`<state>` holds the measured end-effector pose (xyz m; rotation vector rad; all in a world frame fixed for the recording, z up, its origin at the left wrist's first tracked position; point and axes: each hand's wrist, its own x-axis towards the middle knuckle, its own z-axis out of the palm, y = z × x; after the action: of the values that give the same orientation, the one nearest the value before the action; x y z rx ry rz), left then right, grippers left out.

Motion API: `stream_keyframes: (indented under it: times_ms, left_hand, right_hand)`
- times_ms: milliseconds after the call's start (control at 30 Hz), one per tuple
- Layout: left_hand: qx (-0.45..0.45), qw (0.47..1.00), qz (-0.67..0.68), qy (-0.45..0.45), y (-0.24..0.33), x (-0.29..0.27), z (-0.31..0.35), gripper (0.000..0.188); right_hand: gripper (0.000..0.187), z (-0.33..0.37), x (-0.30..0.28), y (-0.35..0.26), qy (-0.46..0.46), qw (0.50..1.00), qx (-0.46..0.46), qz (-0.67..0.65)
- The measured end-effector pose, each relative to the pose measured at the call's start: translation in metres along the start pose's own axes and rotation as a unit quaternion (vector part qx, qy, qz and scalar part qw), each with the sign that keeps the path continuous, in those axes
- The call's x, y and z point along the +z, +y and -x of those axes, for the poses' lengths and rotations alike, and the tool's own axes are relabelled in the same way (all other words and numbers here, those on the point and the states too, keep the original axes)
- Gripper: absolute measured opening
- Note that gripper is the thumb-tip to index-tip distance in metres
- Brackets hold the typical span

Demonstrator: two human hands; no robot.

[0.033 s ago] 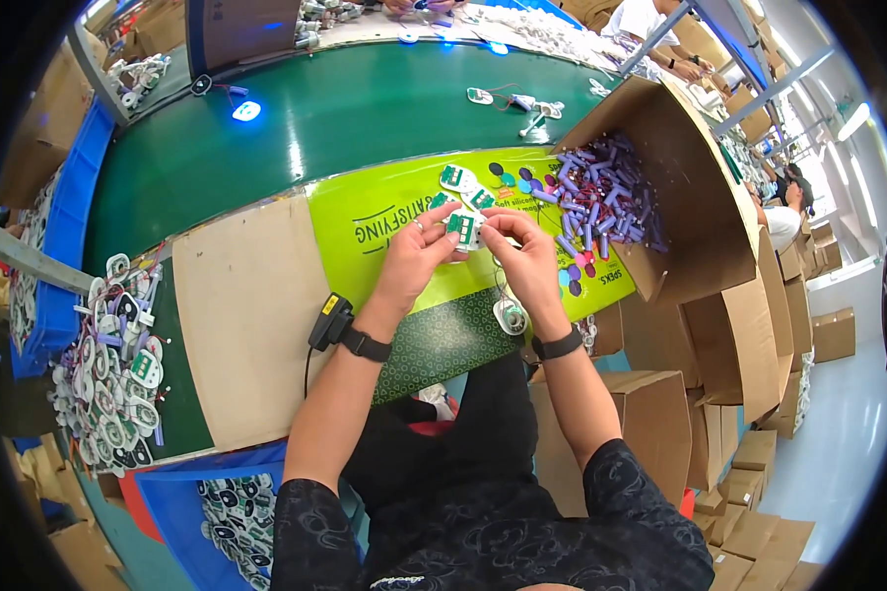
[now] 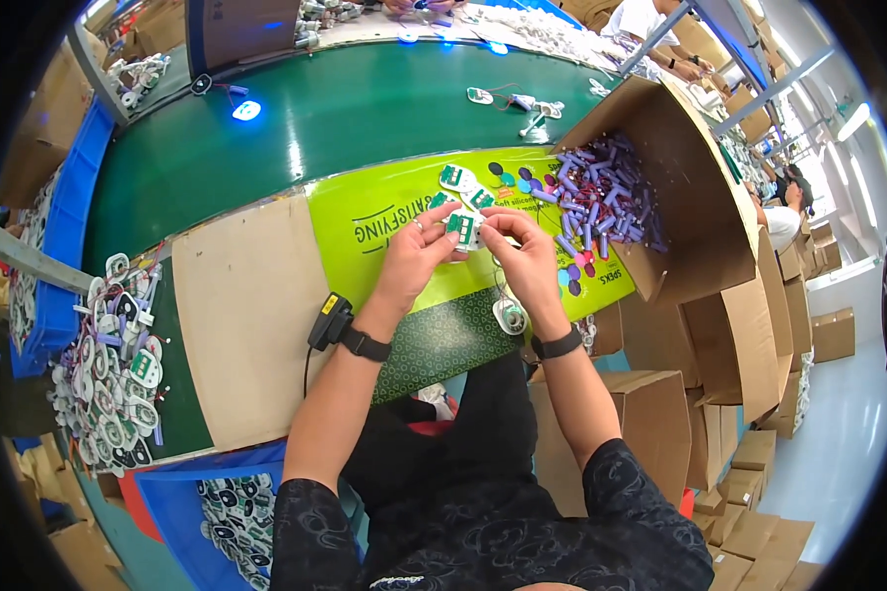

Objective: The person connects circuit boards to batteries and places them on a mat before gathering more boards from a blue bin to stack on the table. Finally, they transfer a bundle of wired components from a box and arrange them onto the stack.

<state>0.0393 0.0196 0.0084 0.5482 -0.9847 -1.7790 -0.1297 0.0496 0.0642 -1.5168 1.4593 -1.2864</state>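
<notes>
- Both hands grasp one white, rounded plastic piece with a green circuit board [image 2: 462, 229]: the left hand [image 2: 411, 258] grips its left side, the right hand [image 2: 530, 258] pinches its right edge. They hold it above the lime-green printed sheet [image 2: 355, 212] on the bench [image 2: 189, 414].
- To the right, an open brown cardboard box [image 2: 705, 241] lies with its mouth toward the hands; a heap of purple cylinders with red wires [image 2: 611, 197] fills its lower part and spills onto the sheet.
- At lower left, a blue plastic bin [image 2: 172, 502] holds many white-and-black oval parts [image 2: 238, 522]. Another blue bin, tall-walled [image 2: 74, 212], stands past the bench's left end, with white parts inside.
- More open brown cartons [image 2: 611, 404] stand below the bench at right.
- Just beyond the fingers lie several white pieces with green boards [image 2: 455, 177], close together.
- Beneath the right hand is a round white part with thin wires [image 2: 511, 316]; whether it hangs or rests is unclear.
- A black box-shaped device with a yellow label [image 2: 330, 320] sits beside the left wrist.
- A dense pile of white, wired parts [image 2: 118, 374] takes up the bench's left end.
- Between pile and sheet, a flat beige panel [image 2: 251, 325] offers broad open room.
- Along the far side runs a smooth green belt [image 2: 365, 103], carrying a blue-glowing part [image 2: 247, 111] and, farther right, wired white parts [image 2: 522, 101].
- A dark-green patterned mat [image 2: 434, 345] reaches the near edge, close to the person's lap.
</notes>
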Motion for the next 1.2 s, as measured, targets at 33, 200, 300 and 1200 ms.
stream_keyframes:
  times_ms: [33,200,300,1200]
  left_hand:
    - [0.001,1.0,-0.002,0.0,0.0,-0.001,0.0,0.045]
    - [0.004,1.0,-0.008,0.002,0.0,0.0,0.0,0.044]
    - [0.007,1.0,-0.014,0.006,-0.002,0.002,0.002,0.042]
    - [0.037,0.997,-0.044,0.06,-0.007,0.0,0.0,0.034]
  right_hand:
    - [0.014,0.0,0.0,-0.001,0.0,1.0,-0.002,0.004]
    - [0.014,0.001,0.001,-0.002,-0.003,0.999,-0.02,0.025]
    - [0.013,0.003,0.003,-0.004,0.0,0.995,-0.057,0.078]
    - [0.011,-0.001,0.008,0.003,0.006,0.974,-0.118,0.195]
